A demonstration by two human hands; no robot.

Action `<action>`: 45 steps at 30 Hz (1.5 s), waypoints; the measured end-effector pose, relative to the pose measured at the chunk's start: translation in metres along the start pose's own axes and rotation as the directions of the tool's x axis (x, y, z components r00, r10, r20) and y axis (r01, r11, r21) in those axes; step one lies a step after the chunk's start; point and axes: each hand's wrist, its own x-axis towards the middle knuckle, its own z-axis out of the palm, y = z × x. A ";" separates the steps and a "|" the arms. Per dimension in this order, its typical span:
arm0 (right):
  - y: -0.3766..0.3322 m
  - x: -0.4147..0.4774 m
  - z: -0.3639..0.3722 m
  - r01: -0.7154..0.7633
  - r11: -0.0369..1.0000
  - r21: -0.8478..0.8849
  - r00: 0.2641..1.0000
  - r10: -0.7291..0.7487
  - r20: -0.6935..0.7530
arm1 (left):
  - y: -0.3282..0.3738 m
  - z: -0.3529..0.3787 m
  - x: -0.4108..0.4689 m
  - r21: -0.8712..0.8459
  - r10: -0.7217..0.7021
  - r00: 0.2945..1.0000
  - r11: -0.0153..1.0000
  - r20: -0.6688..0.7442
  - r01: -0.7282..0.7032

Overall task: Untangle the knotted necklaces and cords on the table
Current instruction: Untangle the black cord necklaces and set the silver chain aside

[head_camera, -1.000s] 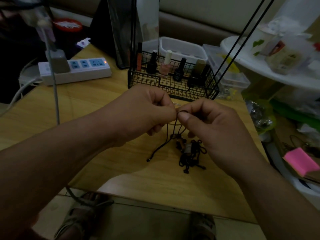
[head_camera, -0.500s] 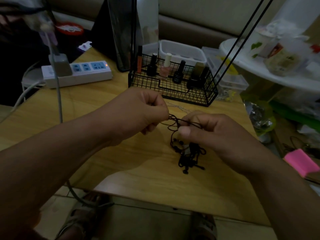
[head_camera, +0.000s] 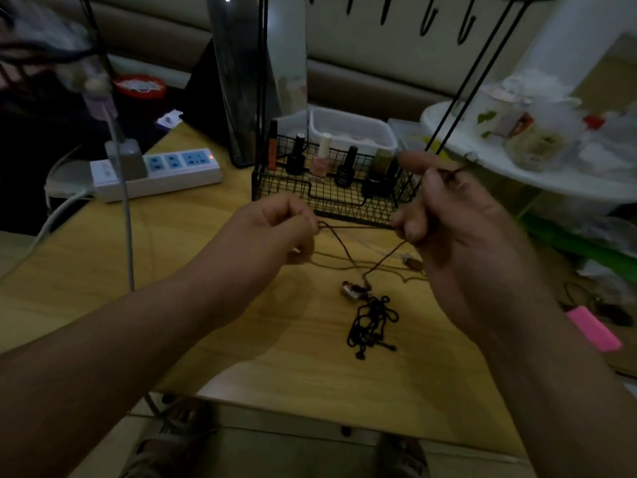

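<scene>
Cord stretches between left hand and right hand.

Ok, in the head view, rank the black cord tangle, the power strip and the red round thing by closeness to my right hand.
1. black cord tangle, on the table just below the right hand, which holds the brown cord.
2. power strip, far left on the table.
3. red round thing, past the table's left corner.
</scene>
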 end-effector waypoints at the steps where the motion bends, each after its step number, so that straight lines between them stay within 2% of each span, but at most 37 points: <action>1: -0.007 0.002 0.004 0.011 1.000 0.007 1.000 -0.011 0.028 | 0.002 0.002 0.000 -0.086 0.003 0.999 0.996 -0.039 -0.006; 4: -0.027 0.009 0.020 0.011 0.999 0.045 0.995 -0.015 0.098 | 0.014 0.019 0.002 -0.310 0.015 0.999 0.950 -0.032 -0.025; 6: -0.037 0.015 0.032 -0.018 0.995 0.102 0.994 0.006 0.111 | 0.023 0.033 0.003 -0.331 -0.040 0.996 0.941 0.083 0.065; 7: -0.041 0.019 0.036 -0.032 0.987 0.159 0.995 0.016 0.103 | 0.023 0.039 0.003 -0.247 -0.083 0.983 0.961 0.162 0.122; 8: -0.046 0.024 0.037 -0.042 0.975 0.219 0.996 0.024 0.085 | 0.021 0.040 -0.001 -0.089 -0.085 0.962 0.990 0.261 0.112; 10: -0.055 0.036 0.029 -0.024 0.941 0.337 0.999 0.030 -0.011 | 0.017 0.033 -0.012 0.169 -0.060 0.925 0.986 0.376 -0.005; 12: -0.060 0.046 0.004 0.030 0.901 0.433 0.984 0.050 -0.171 | 0.017 0.014 -0.017 0.284 -0.038 0.943 0.957 0.332 -0.062; 14: -0.054 0.047 -0.029 0.054 0.889 0.454 0.936 0.113 -0.333 | 0.021 -0.004 -0.014 0.451 -0.039 0.958 0.887 0.285 -0.098; 16: -0.027 0.036 -0.059 -0.014 0.919 0.394 0.869 0.206 -0.450 | 0.022 -0.019 -0.011 0.614 -0.047 0.963 0.778 0.265 -0.131; 19: 0.029 0.010 -0.081 -0.301 0.943 0.144 0.790 0.331 -0.516 | 0.003 -0.022 -0.003 0.762 -0.035 0.967 0.624 0.251 -0.175; 21: 0.055 0.001 -0.086 -0.430 0.898 -0.096 0.787 0.321 -0.527 | -0.010 -0.015 0.001 0.867 -0.014 0.973 0.456 0.232 -0.200; 23: 0.066 0.000 -0.092 -0.430 0.840 -0.332 0.824 0.214 -0.525 | -0.016 -0.007 0.000 0.923 0.005 0.976 0.324 0.216 -0.206; 24: 0.065 -0.001 -0.095 -0.409 0.748 -0.523 0.857 0.117 -0.502 | -0.017 -0.005 -0.001 0.933 0.012 0.976 0.291 0.217 -0.211; 25: 0.061 -0.005 -0.097 -0.373 0.588 -0.718 0.891 0.012 -0.453 | -0.016 -0.003 -0.002 0.937 0.018 0.973 0.266 0.229 -0.225; 26: 0.058 -0.011 -0.097 -0.307 0.440 -0.844 0.924 -0.075 -0.375 | -0.015 -0.002 -0.004 0.941 0.026 0.969 0.233 0.247 -0.246; 27: 0.053 -0.019 -0.093 -0.212 0.351 -0.912 0.955 -0.122 -0.269 | -0.014 -0.002 -0.006 0.942 0.053 0.962 0.193 0.269 -0.274; 28: 0.048 -0.030 -0.085 -0.106 0.343 -0.933 0.984 -0.099 -0.147 | -0.013 -0.001 -0.009 0.941 0.086 0.955 0.166 0.284 -0.295; 29: 0.044 -0.040 -0.074 -0.012 0.388 -0.921 1.000 -0.012 -0.018 | -0.011 0.001 -0.013 0.931 0.126 0.946 0.182 0.297 -0.317; 30: 0.044 -0.048 -0.062 0.061 0.421 -0.905 0.989 0.100 0.113 | -0.008 0.004 -0.018 0.907 0.162 0.936 0.241 0.313 -0.345; 31: 0.045 -0.054 -0.052 0.127 0.411 -0.903 0.959 0.181 0.217 | -0.006 0.008 -0.023 0.863 0.195 0.922 0.328 0.335 -0.383; 33: 0.053 -0.055 -0.040 0.256 0.327 -0.910 0.927 0.183 0.327 | -0.004 0.020 -0.033 0.764 0.200 0.895 0.467 0.400 -0.446; 36: 0.053 -0.053 -0.037 0.336 0.196 -0.921 0.908 0.191 0.372 | -0.005 0.037 -0.039 0.699 0.094 0.849 0.525 0.520 -0.486; 37: 0.052 -0.056 -0.039 0.329 0.200 -0.923 0.905 0.212 0.369 | -0.007 0.041 -0.038 0.706 0.055 0.842 0.518 0.537 -0.484; 38: 0.050 -0.058 -0.043 0.296 0.257 -0.920 0.908 0.222 0.355 | -0.009 0.045 -0.038 0.717 0.030 0.842 0.508 0.539 -0.477; 40: 0.043 -0.062 -0.051 0.155 0.492 -0.856 0.930 0.221 0.295 | -0.012 0.051 -0.035 0.716 0.028 0.853 0.529 0.521 -0.455; 41: 0.038 -0.062 -0.054 0.071 0.621 -0.781 0.937 0.228 0.266 | -0.012 0.054 -0.034 0.686 0.045 0.856 0.576 0.516 -0.444; 43: 0.029 -0.062 -0.058 -0.087 0.852 -0.516 0.941 0.241 0.239 | -0.008 0.056 -0.033 0.564 0.078 0.867 0.730 0.493 -0.386; 45: 0.024 -0.059 -0.059 -0.196 0.967 -0.161 0.952 0.227 0.203 | -0.003 0.056 -0.032 0.430 0.088 0.885 0.849 0.457 -0.307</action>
